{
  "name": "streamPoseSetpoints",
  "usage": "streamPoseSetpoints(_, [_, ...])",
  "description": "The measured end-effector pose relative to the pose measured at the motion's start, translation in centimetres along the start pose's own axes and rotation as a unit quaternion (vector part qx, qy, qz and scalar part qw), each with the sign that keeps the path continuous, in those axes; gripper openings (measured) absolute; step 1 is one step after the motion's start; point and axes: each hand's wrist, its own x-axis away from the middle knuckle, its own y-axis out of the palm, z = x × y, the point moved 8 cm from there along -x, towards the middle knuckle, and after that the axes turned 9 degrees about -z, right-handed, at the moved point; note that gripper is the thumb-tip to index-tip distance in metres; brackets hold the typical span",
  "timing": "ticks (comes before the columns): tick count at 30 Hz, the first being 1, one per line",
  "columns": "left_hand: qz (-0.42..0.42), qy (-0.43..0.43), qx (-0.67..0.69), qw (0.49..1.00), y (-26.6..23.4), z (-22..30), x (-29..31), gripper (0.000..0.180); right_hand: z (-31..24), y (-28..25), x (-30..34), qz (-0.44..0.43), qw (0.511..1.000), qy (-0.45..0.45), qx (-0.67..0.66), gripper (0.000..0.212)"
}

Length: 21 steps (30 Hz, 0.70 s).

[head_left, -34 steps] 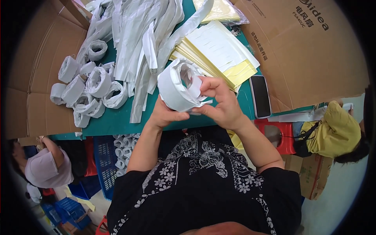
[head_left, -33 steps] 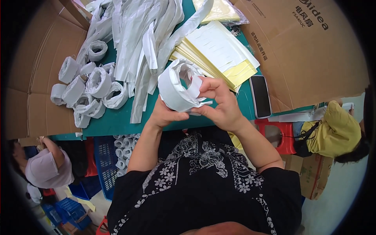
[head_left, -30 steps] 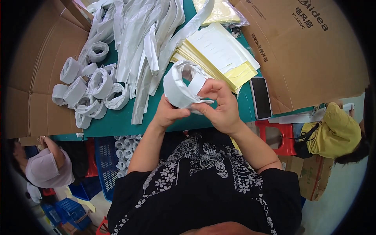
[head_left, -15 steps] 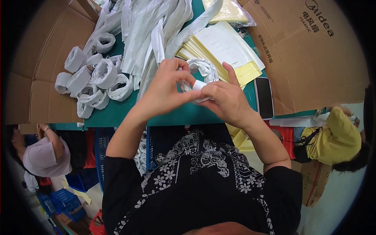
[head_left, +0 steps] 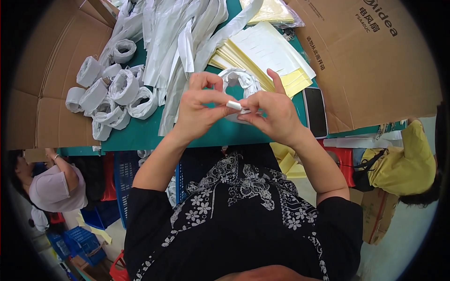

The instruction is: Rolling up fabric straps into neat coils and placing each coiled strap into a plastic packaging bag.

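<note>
White strip ring [head_left: 252,83] sits between both hands, over the green tabletop [head_left: 220,136]. Left hand [head_left: 199,110]: thumb and index pinched on a small white tab [head_left: 233,106] at the ring's near side. Right hand [head_left: 281,117]: thumb and index closed on the ring's near edge, one finger raised. Phone [head_left: 315,112] just beyond, right.

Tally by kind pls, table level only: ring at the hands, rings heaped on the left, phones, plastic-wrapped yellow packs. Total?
White ring at the left hand and right hand: 1
Heaped white rings: at least 10 (overlapping, some partly hidden)
Phone: 1
Plastic-wrapped yellow pack: 1
Total: at least 13
</note>
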Motion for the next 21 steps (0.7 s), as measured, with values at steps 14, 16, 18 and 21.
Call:
streamPoseSetpoints(14, [-0.043, 0.065, -0.027, 0.997, 2.4, 1.2, -1.0, 0.015, 6.1, 3.4, 0.4, -0.076, 0.930, 0.184, -0.309, 0.037])
streamPoseSetpoints(16, [-0.023, 0.063, -0.023, 0.997, 2.9, 0.6, -0.3, 0.016, 6.7, 3.7, 0.4, -0.097, 0.925, 0.192, -0.312, 0.042])
streamPoseSetpoints(18, [-0.003, 0.060, -0.018, 0.998, 3.3, -0.2, 0.6, 0.016, 7.4, 4.4, 0.7, -0.115, 0.883, 0.258, -0.375, 0.042])
streamPoseSetpoints(21, [0.023, 0.202, -0.071, 0.976, 3.1, 0.6, 2.2, 0.018, 7.1, 5.3, 0.9, -0.128, 0.838, 0.259, -0.462, 0.041])
